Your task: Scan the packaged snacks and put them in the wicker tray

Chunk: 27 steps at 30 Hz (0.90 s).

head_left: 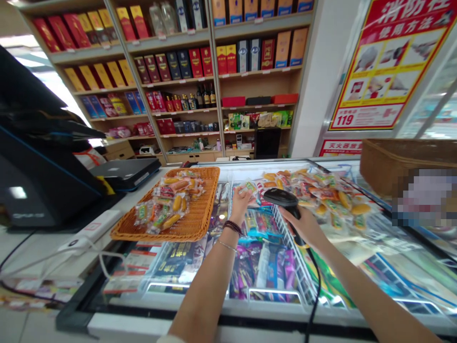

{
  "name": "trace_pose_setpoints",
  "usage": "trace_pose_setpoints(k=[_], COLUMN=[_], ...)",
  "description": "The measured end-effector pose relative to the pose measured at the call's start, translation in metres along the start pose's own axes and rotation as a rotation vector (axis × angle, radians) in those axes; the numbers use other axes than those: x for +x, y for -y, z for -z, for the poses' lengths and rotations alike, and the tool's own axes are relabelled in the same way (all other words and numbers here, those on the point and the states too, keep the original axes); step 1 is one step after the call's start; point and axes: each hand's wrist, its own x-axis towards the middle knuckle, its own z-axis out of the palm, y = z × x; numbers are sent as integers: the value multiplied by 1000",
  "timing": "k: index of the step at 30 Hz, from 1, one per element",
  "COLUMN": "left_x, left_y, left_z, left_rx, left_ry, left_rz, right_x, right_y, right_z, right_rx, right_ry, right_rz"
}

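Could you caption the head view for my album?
Over a glass-topped case, the left hand holds a wrapped snack, the right hand a black scanner, near a wicker basket.

A strip of freezer top (222, 224) between the wicker basket (196, 214) and the left hand (242, 202) leaves room to pass. Between the two forearms (210, 276) the gap is wide nearest the wearer but narrows forward, where the black scanner (282, 197) in the right hand (304, 223) juts in, its cable (317, 290) hanging alongside; beyond, scattered packets (323, 193) and a brown box (403, 157) crowd the right
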Motion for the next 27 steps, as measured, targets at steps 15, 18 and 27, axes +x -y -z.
trace_pose_setpoints(k=[15, 18, 27], left_x=[1, -1, 4], left_y=[-1, -3, 1], left_z=[1, 5, 10], left_rx=[70, 38, -50], left_ry=[-66, -13, 93], left_rz=[-32, -48, 128], right_x=[-8, -8, -8], right_y=[16, 17, 13], right_z=[0, 0, -1], right_rx=[-227, -236, -242], right_ry=[22, 21, 8], right_rz=[-7, -2, 25])
